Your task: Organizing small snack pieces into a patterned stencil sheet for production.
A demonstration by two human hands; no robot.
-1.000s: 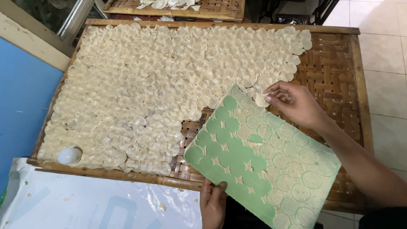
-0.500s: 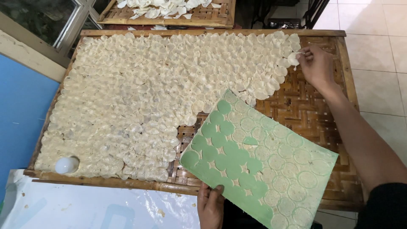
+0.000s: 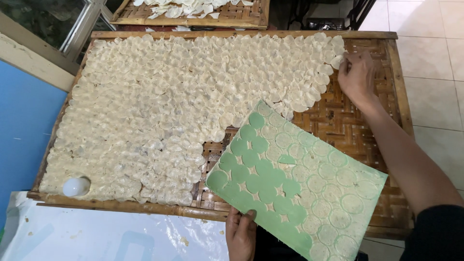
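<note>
Two hands: my right hand [image 3: 356, 75] pinches a disc [image 3: 337, 62] at the tray's [image 3: 394, 87] far corner (left hand [image 3: 240, 233] grips the green board [image 3: 295, 186]).

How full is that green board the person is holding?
Partly full. The green board has pale discs on its right and lower part; the left part shows bare round marks. The left hand grips its near edge.

A woven bamboo tray [image 3: 377, 121] is carrying overlapping pale wafers [image 3: 193, 106] across its left and far parts. A green board [image 3: 270, 188] is lying tilted over its near right, and a white ball [image 3: 76, 186] is sitting at its near left corner.
</note>
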